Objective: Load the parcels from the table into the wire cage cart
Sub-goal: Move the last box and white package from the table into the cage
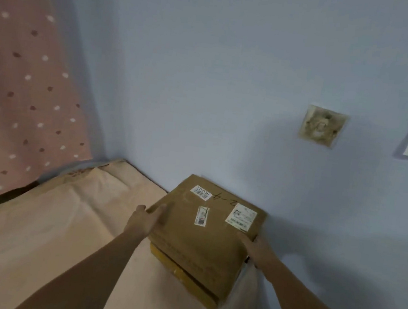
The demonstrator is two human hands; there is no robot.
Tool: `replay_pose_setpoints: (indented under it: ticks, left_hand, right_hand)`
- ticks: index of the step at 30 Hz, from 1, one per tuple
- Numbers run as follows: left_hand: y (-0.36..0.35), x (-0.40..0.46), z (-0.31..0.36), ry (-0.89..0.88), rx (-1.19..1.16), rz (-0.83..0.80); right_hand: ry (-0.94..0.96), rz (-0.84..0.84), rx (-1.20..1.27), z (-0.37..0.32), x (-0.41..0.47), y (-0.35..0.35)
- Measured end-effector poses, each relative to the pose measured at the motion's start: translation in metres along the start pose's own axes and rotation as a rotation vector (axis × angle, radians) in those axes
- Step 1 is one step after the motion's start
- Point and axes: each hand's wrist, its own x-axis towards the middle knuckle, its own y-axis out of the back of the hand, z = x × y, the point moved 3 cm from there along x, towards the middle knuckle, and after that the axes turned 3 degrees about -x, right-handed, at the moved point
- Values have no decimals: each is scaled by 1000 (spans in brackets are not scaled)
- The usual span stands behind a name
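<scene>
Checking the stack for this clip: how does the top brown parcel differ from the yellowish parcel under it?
The brown parcel lies on top, fully visible, while the yellowish parcel shows only its near edge. The brown parcel carries three labels; none show on the yellowish parcel. The left hand and right hand touch only the brown parcel. Both lie flat.

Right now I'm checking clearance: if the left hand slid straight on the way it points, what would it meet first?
Probably the blue wall behind the cardboard parcel that the left hand grips; depth is unclear.
</scene>
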Motion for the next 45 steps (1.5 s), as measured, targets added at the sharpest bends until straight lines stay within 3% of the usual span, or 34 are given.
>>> replay_pose_setpoints:
  ticks: [5,9,13,24,29,34,37,40,45]
  left_hand:
    - [-19,44,-9,86,-163,1]
    - [-32,66,-28,228,-396,6]
    - [-37,72,-33,223,-485,9]
    - [1,23,-10,69,-323,12]
    - [28,-13,14,33,-209,-274]
    - [32,-49,37,-74,-434,-473]
    - [18,-84,48,-161,-604,-678]
    - [6,-125,46,-153,-583,-825]
    - [-21,-188,21,-173,-583,-885]
  right_hand:
    - [-190,-2,291,17,37,-11]
    - [-205,-26,471,33,54,-25]
    - [-203,-41,562,33,58,-29]
    - [-117,-75,543,6,24,-4]
    - [-62,-125,514,-10,-4,39]
    - [-6,-65,506,-6,-53,80]
    - [5,-4,524,8,-97,94]
    - [4,57,612,35,-151,103]
    - [9,165,762,90,-258,108]
